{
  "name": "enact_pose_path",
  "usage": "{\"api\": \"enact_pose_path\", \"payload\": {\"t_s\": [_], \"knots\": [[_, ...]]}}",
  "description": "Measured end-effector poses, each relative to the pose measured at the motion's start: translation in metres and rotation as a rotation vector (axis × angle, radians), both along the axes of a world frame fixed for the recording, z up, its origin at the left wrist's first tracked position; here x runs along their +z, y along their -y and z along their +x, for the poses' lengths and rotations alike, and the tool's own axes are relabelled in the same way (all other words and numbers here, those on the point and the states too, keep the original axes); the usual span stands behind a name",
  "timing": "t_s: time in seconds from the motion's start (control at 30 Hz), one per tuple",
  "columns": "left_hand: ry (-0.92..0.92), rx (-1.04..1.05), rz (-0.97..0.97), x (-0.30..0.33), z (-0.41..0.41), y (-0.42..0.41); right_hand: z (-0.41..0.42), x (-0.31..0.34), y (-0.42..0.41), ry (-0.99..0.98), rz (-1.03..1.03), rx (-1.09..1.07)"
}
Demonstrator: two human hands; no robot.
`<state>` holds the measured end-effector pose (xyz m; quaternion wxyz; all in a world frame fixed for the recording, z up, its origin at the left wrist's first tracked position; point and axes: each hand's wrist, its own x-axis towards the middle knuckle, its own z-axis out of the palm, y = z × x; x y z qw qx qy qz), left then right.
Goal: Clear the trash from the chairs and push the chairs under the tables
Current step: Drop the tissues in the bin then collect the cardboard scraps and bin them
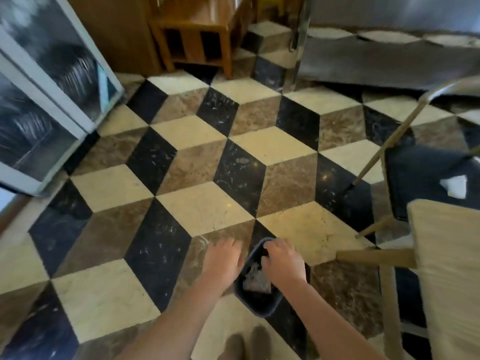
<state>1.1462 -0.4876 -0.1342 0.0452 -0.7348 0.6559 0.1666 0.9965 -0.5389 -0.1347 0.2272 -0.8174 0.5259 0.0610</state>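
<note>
I hold a small dark bin low in front of me, above the floor. Crumpled grey-white trash lies inside it. My left hand rests against the bin's left rim, knuckles up. My right hand has its fingers curled over the far right rim. To the right stands a chair with a dark seat and thin tan metal legs. A white crumpled napkin lies on that seat.
A beige padded chair on a wooden frame stands close on my right. A glass-fronted cabinet is at the left, a wooden stand at the back, and a steel counter at the back right. Patterned tile floor spreads ahead.
</note>
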Motion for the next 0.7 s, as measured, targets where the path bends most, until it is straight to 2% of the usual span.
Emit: {"api": "enact_pose_path", "payload": {"t_s": [0.13,0.3,0.53,0.7], "knots": [[0.048,0.080,-0.153,0.049,0.016,-0.003,0.017,0.049,0.002,0.070,-0.141,0.060],[0.078,0.096,-0.246,0.079,0.046,0.004,0.046,0.078,0.020,0.104,-0.276,0.117],[0.050,0.113,-0.300,0.072,0.108,0.044,0.113,0.075,0.057,0.083,-0.260,0.111],[0.010,0.053,-0.314,0.064,0.184,0.094,0.183,0.067,0.100,0.076,-0.243,0.029]]}}
